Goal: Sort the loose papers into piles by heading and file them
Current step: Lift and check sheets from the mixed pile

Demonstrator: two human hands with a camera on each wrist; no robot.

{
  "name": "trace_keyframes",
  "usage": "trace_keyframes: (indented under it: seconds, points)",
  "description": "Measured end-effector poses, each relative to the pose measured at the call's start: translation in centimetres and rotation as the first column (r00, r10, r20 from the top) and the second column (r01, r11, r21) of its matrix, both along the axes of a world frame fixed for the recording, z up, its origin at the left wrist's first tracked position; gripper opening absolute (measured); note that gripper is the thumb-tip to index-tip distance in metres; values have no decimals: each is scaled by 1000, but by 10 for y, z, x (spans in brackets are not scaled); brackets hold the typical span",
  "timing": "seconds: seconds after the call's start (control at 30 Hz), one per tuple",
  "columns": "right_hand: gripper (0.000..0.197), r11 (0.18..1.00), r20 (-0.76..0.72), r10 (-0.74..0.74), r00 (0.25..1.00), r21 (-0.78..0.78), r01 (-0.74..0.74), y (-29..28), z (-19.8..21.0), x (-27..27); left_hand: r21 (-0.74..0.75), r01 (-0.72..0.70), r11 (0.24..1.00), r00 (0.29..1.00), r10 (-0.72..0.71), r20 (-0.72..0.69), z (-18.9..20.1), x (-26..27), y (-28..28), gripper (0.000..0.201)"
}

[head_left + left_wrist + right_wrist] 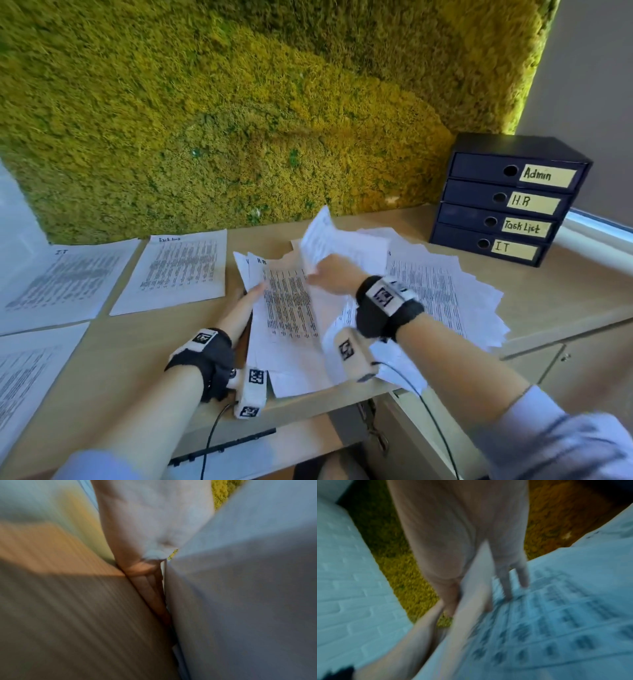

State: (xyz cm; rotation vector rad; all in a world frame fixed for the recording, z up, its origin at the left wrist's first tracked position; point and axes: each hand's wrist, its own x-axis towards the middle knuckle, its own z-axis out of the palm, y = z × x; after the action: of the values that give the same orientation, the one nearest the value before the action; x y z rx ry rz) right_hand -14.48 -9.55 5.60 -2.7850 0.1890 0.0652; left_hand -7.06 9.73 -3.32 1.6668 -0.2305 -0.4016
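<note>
My left hand [254,295] grips the left edge of a small stack of printed sheets [291,308], thumb on top; the top sheet is headed H.R. The left wrist view is blurred and shows the thumb [145,568] against the paper stack [240,601]. My right hand [323,274] pinches one sheet [320,236] and holds it lifted and curled above the stack. In the blurred right wrist view the fingers [513,581] lie on that printed sheet [556,615]. A loose fanned pile of papers [445,291] lies to the right of both hands.
On the desk [120,359] at left lie an I.T sheet [65,281], a Task List sheet [178,270] and another printed sheet [24,377]. A dark blue drawer box [507,198] labelled Admin, H.R, Task List and I.T stands back right. A moss wall [239,120] rises behind.
</note>
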Motion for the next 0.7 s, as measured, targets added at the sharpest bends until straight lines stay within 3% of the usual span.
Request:
trace_keyframes:
  seconds: [0.07,0.1,0.17,0.2,0.27,0.33,0.37,0.43,0.5,0.53,0.63,0.7]
  points:
    - [45,975,-139,221,965,43,-217,33,-10,-1,1,51,999,998,-51,-46,2,0,-4,83]
    - [54,953,-201,296,934,125,-275,42,-15,-2,18,37,999,998,-36,-47,1,0,-4,86]
    - [72,916,-216,282,935,352,-195,44,-22,-5,86,-1,996,1000,-1,15,6,-4,0,56]
    - [78,892,-163,201,966,439,-112,37,-24,-4,118,-34,992,999,29,43,6,-3,7,48]
    - [84,881,26,-137,990,460,110,14,-23,1,140,-107,984,994,101,51,14,2,29,64]
    - [103,812,171,-420,891,508,286,-10,-15,0,76,-159,984,984,152,89,35,6,54,78]
    - [109,752,170,-464,869,594,285,-18,-7,-1,14,-158,987,978,155,137,51,7,64,80]
    - [99,587,146,-331,932,805,82,-22,13,-3,-66,-154,986,955,166,246,84,4,79,88]
    - [57,393,256,-171,951,903,-172,-6,43,-7,-88,-166,982,917,187,353,119,1,88,94]
    - [41,351,341,-145,929,895,-273,5,60,-9,-58,-195,979,877,200,437,138,-3,91,92]
    - [38,371,519,-67,852,806,-461,33,100,-11,-148,-236,960,707,274,652,189,-17,106,78]
    - [41,358,525,23,851,790,-497,45,108,-10,-289,-233,929,642,370,672,204,-23,117,52]
